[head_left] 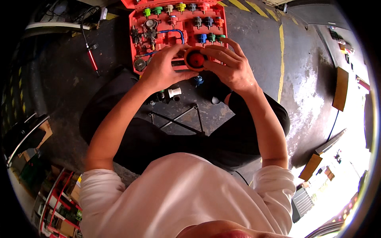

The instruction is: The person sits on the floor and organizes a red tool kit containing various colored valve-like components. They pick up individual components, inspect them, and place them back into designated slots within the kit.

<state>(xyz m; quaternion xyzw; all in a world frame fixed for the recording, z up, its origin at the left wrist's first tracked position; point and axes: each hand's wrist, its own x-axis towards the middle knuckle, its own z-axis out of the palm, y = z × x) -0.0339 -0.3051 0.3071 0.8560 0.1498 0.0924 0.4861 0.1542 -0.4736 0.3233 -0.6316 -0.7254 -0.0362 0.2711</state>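
In front of me, both hands are closed round a round red-orange cap with a dark hollow and a red centre. My left hand grips its left side between thumb and fingers. From the right, my right hand holds the rim, fingers bent over it. Just beyond lies an open red case with coloured adapters, a gauge and a blue hose in moulded recesses. The hands cover part of its near edge. Below them on the floor are a blue adapter and a white cylindrical fitting.
A thin-legged metal frame lies on the floor between my legs. To the left is a red hand pump with a hose. A red-framed shelf stands at lower left, and cardboard pieces at right.
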